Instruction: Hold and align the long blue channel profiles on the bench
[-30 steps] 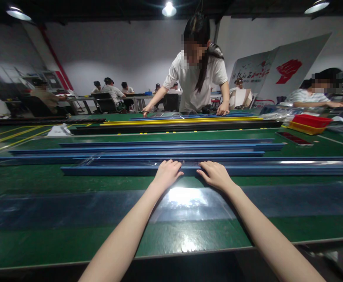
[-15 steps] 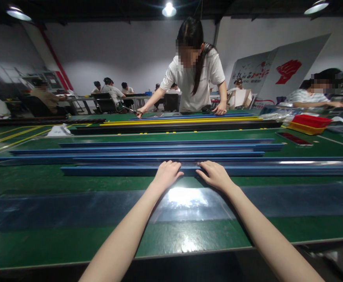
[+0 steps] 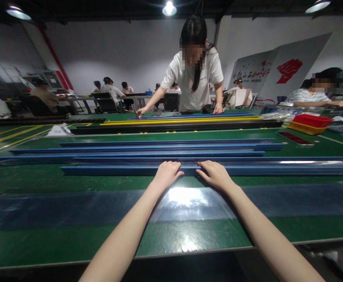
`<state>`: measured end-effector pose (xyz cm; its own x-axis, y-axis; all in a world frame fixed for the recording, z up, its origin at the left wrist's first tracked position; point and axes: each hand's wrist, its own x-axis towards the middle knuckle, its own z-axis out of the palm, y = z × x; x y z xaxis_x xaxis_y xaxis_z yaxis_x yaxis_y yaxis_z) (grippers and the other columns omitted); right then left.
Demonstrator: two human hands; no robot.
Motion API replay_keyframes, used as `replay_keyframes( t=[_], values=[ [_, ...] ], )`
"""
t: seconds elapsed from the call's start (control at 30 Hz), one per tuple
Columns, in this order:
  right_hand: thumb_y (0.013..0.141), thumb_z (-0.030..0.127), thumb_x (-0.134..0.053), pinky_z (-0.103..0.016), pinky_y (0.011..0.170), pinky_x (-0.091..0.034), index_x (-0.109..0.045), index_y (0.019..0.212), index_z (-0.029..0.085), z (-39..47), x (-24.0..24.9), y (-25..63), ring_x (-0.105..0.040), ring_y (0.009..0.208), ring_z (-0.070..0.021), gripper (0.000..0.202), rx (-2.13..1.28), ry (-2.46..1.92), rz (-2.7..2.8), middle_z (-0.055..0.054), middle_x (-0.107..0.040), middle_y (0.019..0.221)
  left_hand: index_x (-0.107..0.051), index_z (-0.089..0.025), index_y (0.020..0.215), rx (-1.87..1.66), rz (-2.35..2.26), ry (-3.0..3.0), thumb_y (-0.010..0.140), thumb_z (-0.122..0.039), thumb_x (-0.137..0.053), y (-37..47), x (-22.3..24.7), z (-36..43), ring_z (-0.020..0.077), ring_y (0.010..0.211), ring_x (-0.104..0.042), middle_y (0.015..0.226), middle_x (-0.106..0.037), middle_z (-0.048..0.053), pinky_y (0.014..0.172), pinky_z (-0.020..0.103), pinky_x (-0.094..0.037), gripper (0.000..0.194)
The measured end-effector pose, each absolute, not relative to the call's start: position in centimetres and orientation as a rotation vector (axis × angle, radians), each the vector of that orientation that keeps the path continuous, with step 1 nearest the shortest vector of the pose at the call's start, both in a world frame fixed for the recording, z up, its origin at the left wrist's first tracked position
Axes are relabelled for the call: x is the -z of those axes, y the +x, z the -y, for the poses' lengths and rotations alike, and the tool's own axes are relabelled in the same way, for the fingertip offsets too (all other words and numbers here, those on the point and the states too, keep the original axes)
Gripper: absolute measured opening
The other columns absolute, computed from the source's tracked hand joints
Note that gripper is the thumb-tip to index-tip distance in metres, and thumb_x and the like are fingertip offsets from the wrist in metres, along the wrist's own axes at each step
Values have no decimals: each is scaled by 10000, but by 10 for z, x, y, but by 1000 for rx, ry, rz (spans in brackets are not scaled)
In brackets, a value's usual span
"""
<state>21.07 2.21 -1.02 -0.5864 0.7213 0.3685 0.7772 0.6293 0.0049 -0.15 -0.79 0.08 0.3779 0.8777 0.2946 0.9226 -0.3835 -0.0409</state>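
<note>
Lengthwise across the green table lies a long blue channel profile (image 3: 124, 170), nearest of several blue ones. Its near wall has my left hand (image 3: 168, 172) hooked over it, fingers in the trough and thumb on the near side. A short way to the right, my right hand (image 3: 214, 172) grips the same wall in the same manner, thumb pointing inward. The fingertips of both hands are partly hidden inside the channel. Under my forearms a clear plastic strip (image 3: 106, 205) lies flat and reflects the overhead lamp.
More blue profiles (image 3: 147, 148) lie behind, then black and yellow strips (image 3: 183, 122). A co-worker (image 3: 197, 74) leans over the far side, both hands on the work there. To the right are a phone (image 3: 294, 138) and a red bin (image 3: 311, 123). The table's front edge (image 3: 195, 253) runs below my arms.
My hands and the blue profile have stayed put. Across the table, the co-worker's head and upper body have shifted slightly to the right, and that person's hand on the right has moved a little.
</note>
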Motion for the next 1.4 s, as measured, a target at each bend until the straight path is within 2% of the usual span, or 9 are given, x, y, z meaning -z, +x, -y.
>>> replay_keyframes(
  t=[0.3,0.5,0.77,1.03,1.4],
  values=[
    [887,388,-348,-274,780,-391,-585,1013,159,-23,10,211,-562,949,-188,352,248,-1189,2525,-98,-635,1001,-557,-181,912,315,1607,-2425,828,-385,-508,-2,0,7,194,855,-583,898,-644,41,726,285,-413,226],
    [885,387,-353,-275,780,-390,-584,1016,167,-22,9,210,-560,950,-187,345,242,-1200,2528,-95,-639,991,-556,-180,952,381,1565,-2454,824,-370,-517,-3,1,7,185,928,-545,996,-614,39,768,282,-409,233],
    [883,380,-358,-277,787,-392,-586,1016,171,-23,10,210,-558,959,-189,337,237,-1194,2520,-94,-634,1009,-545,-202,971,383,1441,-2537,805,-290,-545,-4,-3,4,186,960,-515,1017,-615,30,799,301,-394,187],
    [882,382,-358,-280,793,-393,-585,1014,175,-22,9,210,-553,968,-190,335,226,-1210,2530,-94,-634,1011,-508,-180,1057,333,1470,-2550,839,-291,-474,-4,3,2,195,976,-550,1046,-617,67,811,308,-413,248],
    [884,386,-349,-276,788,-396,-586,1021,170,-23,10,210,-551,971,-188,349,225,-1194,2534,-96,-631,1021,-534,-175,1017,300,1596,-2498,826,-303,-479,1,-4,7,213,921,-564,973,-635,76,794,315,-429,236]
  ],
)
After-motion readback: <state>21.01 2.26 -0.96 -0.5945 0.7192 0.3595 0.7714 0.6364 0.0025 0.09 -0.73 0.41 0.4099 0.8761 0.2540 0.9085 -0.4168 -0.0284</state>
